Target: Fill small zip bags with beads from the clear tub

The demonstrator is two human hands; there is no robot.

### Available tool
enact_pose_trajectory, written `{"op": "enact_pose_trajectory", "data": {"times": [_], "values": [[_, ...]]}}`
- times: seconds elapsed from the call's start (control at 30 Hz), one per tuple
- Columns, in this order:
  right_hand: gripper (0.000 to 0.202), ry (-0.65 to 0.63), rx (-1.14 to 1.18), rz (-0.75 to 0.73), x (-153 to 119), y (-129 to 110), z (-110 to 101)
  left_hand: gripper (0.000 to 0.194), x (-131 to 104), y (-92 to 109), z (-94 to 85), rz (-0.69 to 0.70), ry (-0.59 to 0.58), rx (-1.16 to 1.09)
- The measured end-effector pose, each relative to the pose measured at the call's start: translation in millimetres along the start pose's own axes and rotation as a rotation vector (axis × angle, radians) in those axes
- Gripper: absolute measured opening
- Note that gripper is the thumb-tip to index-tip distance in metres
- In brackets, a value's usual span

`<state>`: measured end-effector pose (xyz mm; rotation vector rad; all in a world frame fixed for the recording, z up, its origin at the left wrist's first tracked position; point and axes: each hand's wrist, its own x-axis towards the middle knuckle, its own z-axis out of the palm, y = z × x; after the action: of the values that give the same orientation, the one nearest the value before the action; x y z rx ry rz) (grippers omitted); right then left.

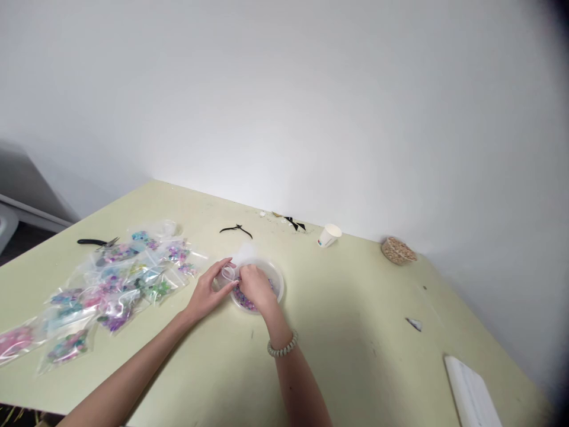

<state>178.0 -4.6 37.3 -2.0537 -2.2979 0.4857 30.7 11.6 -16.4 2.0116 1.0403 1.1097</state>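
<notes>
A round translucent bowl (280, 287) with small purple, pink and blue beads (246, 301) in it stands on the table before me. My left hand (207, 295) is at the bowl's left side, its thumb and fingers curved round a small clear, ring-shaped plastic thing (228, 273). My right hand (255, 286) reaches into the bowl over the beads with its fingers bent together. The fingertips are hidden, so what they pinch does not show. A whitish, see-through sheet or bag (244, 254) lies behind the bowl. A beaded bracelet (283, 345) circles my right wrist.
Several clear bags of coloured beads (115, 284) spread over the left side, with black-handled pliers (98, 242) by them. Farther back are small black pliers (237, 228), dark scraps (294, 223), a paper cup (329, 235) and a tub (397, 251). A white box (471, 391) lies front right.
</notes>
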Motion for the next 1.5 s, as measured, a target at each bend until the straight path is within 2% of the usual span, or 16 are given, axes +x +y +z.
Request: {"op": "enact_pose_trajectory", "data": {"times": [0.53, 0.87, 1.17, 1.5], "values": [[0.025, -0.014, -0.028, 0.004, -4.9, 0.2, -6.2, 0.051, -0.2, 2.8, -0.2, -0.015, 0.001, -0.018], [0.024, 0.003, -0.013, 0.017, -10.3, 8.8, -16.1, 0.051, 0.1, 2.5, -0.3, 0.015, 0.008, -0.025], [0.02, -0.026, 0.083, -0.075, -16.9, 29.4, -26.0, 0.051, 0.0, 2.2, -1.2, 0.01, 0.003, -0.006], [0.017, 0.02, 0.208, -0.158, -23.6, 31.6, -33.6, 0.051, 0.7, 3.4, -1.7, -0.007, -0.007, -0.025]]}}
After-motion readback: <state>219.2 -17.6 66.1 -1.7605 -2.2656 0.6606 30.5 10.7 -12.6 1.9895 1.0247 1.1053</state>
